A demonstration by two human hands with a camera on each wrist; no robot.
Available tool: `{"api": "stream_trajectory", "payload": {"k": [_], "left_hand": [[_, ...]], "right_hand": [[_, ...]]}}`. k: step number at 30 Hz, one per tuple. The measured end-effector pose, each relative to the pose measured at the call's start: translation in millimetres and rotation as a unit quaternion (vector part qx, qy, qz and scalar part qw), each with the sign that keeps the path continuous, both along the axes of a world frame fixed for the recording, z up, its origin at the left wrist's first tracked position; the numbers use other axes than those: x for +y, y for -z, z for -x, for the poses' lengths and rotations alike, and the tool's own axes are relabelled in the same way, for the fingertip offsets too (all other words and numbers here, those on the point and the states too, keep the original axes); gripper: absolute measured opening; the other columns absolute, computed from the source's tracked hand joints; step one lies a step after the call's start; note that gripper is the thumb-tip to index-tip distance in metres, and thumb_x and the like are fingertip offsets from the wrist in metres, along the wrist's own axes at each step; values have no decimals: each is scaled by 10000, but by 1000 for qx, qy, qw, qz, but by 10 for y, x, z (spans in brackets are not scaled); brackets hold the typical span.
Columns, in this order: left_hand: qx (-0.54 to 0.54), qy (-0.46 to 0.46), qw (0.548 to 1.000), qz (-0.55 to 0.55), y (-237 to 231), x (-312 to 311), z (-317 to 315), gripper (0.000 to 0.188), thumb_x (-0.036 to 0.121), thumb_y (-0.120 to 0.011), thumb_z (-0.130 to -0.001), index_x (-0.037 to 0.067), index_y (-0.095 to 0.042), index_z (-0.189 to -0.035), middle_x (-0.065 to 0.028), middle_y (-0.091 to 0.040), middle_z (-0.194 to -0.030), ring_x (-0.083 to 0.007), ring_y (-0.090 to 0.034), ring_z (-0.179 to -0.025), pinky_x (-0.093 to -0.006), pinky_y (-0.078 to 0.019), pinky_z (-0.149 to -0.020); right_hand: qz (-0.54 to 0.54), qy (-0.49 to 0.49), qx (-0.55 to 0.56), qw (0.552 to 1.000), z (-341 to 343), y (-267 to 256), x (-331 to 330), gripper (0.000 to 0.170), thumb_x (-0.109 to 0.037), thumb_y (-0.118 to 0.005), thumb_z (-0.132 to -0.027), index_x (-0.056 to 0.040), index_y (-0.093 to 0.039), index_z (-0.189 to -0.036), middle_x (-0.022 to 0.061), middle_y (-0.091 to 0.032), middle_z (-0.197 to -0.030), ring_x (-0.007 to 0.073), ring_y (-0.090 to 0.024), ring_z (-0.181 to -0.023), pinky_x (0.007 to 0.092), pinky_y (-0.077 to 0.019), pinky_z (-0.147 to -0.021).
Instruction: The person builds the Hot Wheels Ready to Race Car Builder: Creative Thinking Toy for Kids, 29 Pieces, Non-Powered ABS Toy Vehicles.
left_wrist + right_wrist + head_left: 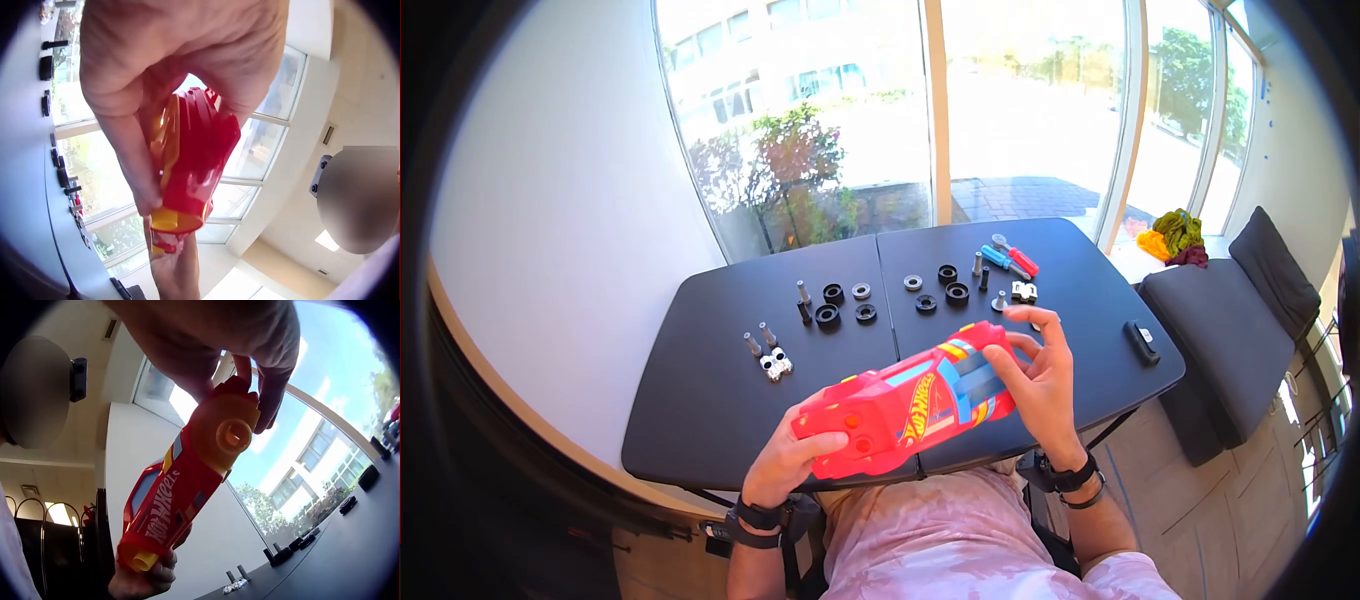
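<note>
A red toy car body (915,405) with Hot Wheels lettering, blue windows and yellow parts is held in the air above the table's near edge. My left hand (785,455) grips its left end, thumb on the red face. At the other end, my right hand (1045,385) pinches the body with the thumb near the blue window, some fingers raised. In the left wrist view the red body (197,156) hangs below the left hand (181,56). The right wrist view shows the body (165,500) with a round yellow end below the right hand (231,337).
On the black table (700,420) lie black wheels (827,316), grey rings (861,291), bolts (804,292), white blocks (776,364), blue and red screwdrivers (1022,263) and a black device (1142,342). A dark cushioned seat (1220,330) stands at the right, by the windows.
</note>
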State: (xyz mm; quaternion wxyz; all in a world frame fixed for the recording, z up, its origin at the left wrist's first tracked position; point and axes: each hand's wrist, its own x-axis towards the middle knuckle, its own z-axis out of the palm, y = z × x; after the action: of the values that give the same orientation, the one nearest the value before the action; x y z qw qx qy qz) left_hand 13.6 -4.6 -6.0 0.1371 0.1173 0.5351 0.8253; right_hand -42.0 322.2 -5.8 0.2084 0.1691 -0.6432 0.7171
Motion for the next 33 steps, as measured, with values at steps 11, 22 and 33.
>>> {"api": "stream_trajectory", "payload": {"k": [11, 22, 33], "left_hand": [[277, -204, 924, 168, 305, 773, 4, 942, 147, -1009, -902, 17, -400, -1608, -211, -739, -1431, -241, -771, -1270, -380, -637, -1078], [396, -255, 785, 403, -127, 461, -94, 476, 240, -948, -908, 42, -805, -1317, -131, -821, -1283, -267, -787, -1120, -373, -615, -915], [265, -414, 699, 519, -84, -796, 575, 108, 116, -818, -1020, 45, -837, -1099, -107, -847, -898, -186, -802, -719, -319, -603, -665]], "right_hand": [[180, -255, -280, 908, -202, 258, -521, 624, -564, -478, -1230, -84, -496, -1629, 101, -663, -1497, 241, -688, -1359, 455, -565, -1170], [301, -291, -331, 846, 19, 583, -377, 755, -759, -438, -1159, -111, -640, -1489, 60, -753, -1240, 195, -771, -1010, 385, -659, -722], [360, -343, -342, 797, 134, 784, -361, 710, -749, -442, -1166, -108, -641, -1399, 52, -743, -1128, 175, -737, -913, 340, -550, -668]]}}
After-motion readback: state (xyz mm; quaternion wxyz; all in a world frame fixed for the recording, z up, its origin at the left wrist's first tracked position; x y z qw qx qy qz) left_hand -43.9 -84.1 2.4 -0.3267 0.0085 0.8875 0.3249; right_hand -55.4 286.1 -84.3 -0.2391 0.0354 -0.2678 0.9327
